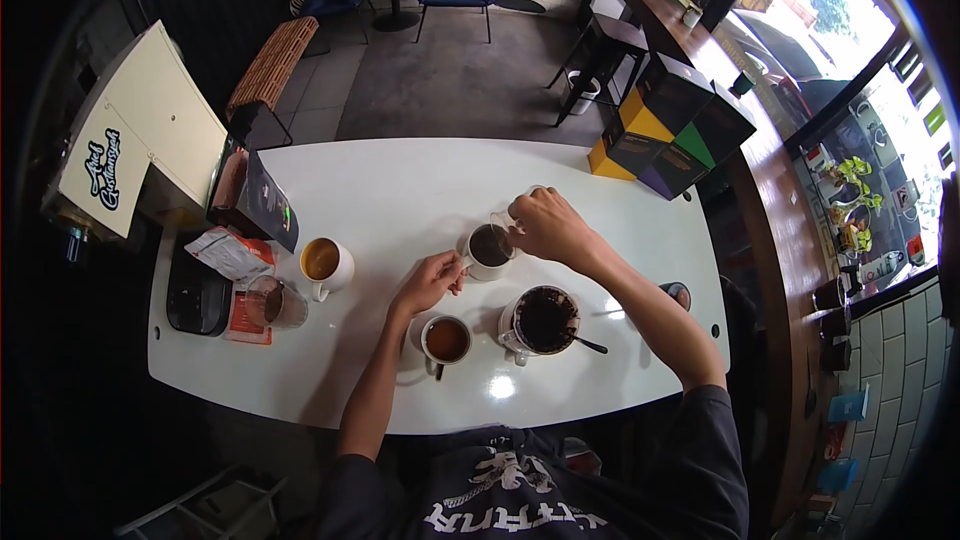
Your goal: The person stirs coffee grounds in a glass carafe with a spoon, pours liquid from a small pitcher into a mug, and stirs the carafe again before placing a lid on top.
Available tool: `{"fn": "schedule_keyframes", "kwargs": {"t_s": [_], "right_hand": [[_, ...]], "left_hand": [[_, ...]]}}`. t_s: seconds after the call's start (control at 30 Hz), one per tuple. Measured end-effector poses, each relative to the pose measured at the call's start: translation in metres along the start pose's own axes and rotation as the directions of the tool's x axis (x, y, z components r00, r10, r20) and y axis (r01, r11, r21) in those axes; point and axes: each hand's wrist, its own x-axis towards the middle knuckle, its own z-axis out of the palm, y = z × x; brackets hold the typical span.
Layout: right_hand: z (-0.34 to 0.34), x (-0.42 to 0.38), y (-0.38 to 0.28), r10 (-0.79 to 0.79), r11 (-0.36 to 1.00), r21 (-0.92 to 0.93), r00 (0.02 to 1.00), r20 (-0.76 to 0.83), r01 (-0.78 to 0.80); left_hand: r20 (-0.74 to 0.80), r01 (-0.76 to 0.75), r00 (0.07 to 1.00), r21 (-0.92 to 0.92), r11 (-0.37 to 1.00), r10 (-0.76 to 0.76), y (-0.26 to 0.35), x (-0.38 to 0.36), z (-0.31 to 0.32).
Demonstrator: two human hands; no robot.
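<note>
On the white table, my left hand (432,281) has its fingers closed at the handle of a white cup (488,274) of dark liquid. My right hand (548,225) is closed around something clear, perhaps a glass, at that cup's right rim; its outline is faint. Below, a mug of brown liquid (446,340) stands near my left forearm. To its right, a white container (510,332) holds dark grounds, with a black-handled spoon (590,344) sticking out. A white mug (341,268) with orange-brown liquid is further left.
A glass (289,308) stands on a red packet at the left, beside a black scale (198,290) and a cream machine (150,130). Coloured boxes (660,130) occupy the table's back right. A small dark round object (677,294) lies past my right forearm.
</note>
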Motion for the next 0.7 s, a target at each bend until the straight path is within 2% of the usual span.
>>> {"fn": "schedule_keyframes", "kwargs": {"t_s": [0.13, 0.27, 0.33, 0.7], "right_hand": [[0.002, -0.002, -0.001, -0.078, 0.995, -0.072, 0.994, -0.074, 0.073], [0.005, -0.003, -0.001, -0.091, 0.993, -0.089, 0.992, -0.092, 0.083], [0.003, -0.003, -0.003, -0.019, 1.000, -0.016, 1.000, -0.017, 0.018], [0.002, -0.008, 0.005, -0.008, 0.995, 0.100, 0.998, -0.061, 0.014]], "left_hand": [[-0.020, -0.001, 1.000, -0.009, 1.000, 0.000, -0.001, -0.001, 0.000], [-0.034, 0.001, 0.999, -0.018, 1.000, -0.002, 0.000, -0.005, -0.002], [-0.042, 0.003, 0.999, -0.017, 1.000, -0.004, 0.001, -0.008, -0.002], [-0.062, -0.045, 0.997, -0.020, 0.999, 0.044, -0.008, -0.011, -0.003]]}}
